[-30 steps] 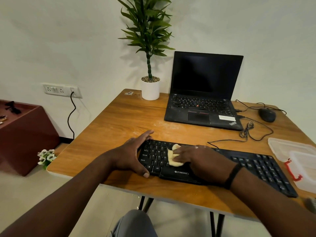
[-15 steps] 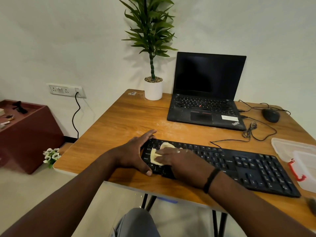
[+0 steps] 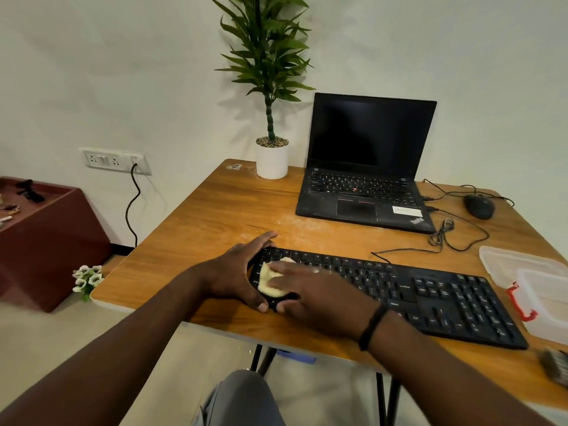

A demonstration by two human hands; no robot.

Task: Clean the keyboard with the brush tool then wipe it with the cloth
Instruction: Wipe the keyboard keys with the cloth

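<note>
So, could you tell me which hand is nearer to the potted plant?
Left. The left hand grips the keyboard's left end, nearer the potted plant; the right hand presses the cloth slightly rightward.

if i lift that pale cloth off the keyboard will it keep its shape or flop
Probably flop: the cloth lies bunched and rumpled under the right hand, so it looks soft. It likely weighs little, being thin and small. It may drag across the keyboard keys rather than slide.

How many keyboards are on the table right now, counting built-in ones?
2: the black external keyboard along the table's near edge, being wiped, and the laptop's built-in one at the back, right of the plant pot. None seem hidden.
</note>
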